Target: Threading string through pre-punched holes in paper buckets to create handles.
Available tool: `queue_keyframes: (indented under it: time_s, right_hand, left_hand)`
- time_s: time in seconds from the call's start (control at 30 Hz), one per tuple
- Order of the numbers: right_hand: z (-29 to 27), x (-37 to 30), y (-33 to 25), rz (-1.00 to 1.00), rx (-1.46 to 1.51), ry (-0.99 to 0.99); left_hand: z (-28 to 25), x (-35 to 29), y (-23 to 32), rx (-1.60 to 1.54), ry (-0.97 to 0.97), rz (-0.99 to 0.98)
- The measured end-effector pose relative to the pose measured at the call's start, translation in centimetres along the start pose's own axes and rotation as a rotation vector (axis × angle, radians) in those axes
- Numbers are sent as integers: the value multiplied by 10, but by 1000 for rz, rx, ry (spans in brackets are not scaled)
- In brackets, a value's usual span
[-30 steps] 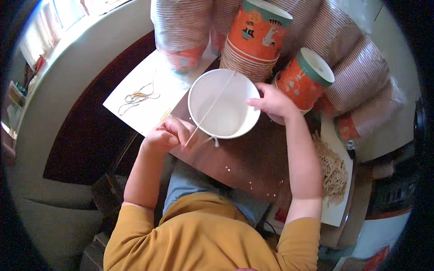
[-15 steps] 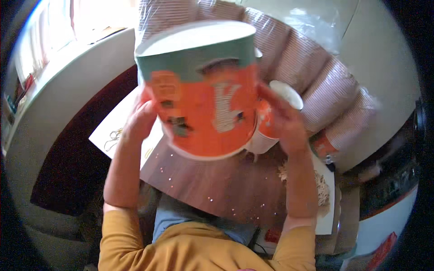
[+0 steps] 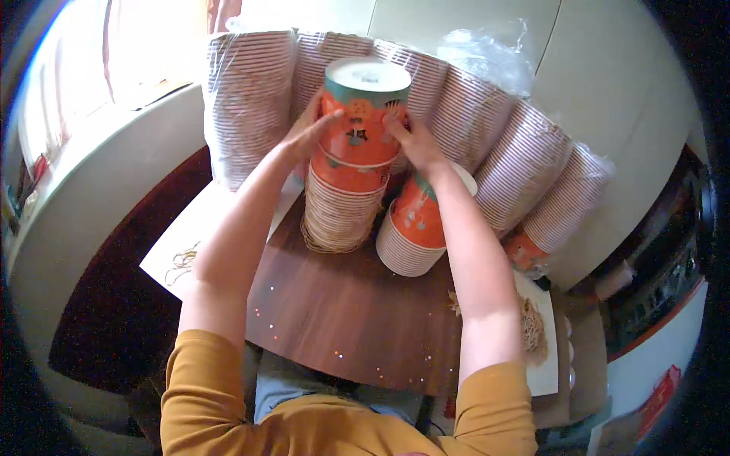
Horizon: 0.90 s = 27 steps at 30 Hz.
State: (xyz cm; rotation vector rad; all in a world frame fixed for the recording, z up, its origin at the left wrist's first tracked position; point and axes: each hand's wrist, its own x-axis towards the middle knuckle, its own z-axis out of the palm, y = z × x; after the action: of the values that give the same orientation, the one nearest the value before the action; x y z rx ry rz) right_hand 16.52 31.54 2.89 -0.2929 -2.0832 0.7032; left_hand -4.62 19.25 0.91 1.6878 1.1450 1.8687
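An orange paper tub (image 3: 357,137) with a green band and a white round end facing up sits on top of a tall stack of nested tubs (image 3: 342,216) with pale rims. My left hand (image 3: 310,125) presses on its left side, and my right hand (image 3: 414,140) on its right side, thumbs toward me. Thin rubber-band-like loops circle the bottom of that stack. Just to the right stands a shorter stack (image 3: 411,247) of similar orange tubs, partly hidden behind my right forearm.
Several tall plastic-wrapped stacks of tubs (image 3: 251,114) curve along the back of the brown table (image 3: 342,311). Loose bands (image 3: 181,262) lie on a white board at left. A tangled tan heap (image 3: 532,330) rests at right. Small pale specks dot the table's front.
Both hands have moved away from me with the tub, from close in front of me onto the left stack. That stack now shows beneath it.
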Motion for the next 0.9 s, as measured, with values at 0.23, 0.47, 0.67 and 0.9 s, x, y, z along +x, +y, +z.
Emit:
queue_keyframes:
  time_s: [0.23,0.47,0.67,0.9]
  right_hand:
    - [-10,-23,-49,516,-364,-356]
    - [-54,-90,-103,211,-1066,-320]
    - [-55,-116,-60,-14,-978,-65]
    - [-93,-77,-50,53,-865,85]
  left_hand:
    - [16,-51,-21,332,32,45]
    - [11,-70,-5,282,-56,-156]
    - [24,-99,-6,1067,173,-75]
    - [60,-162,21,804,171,172]
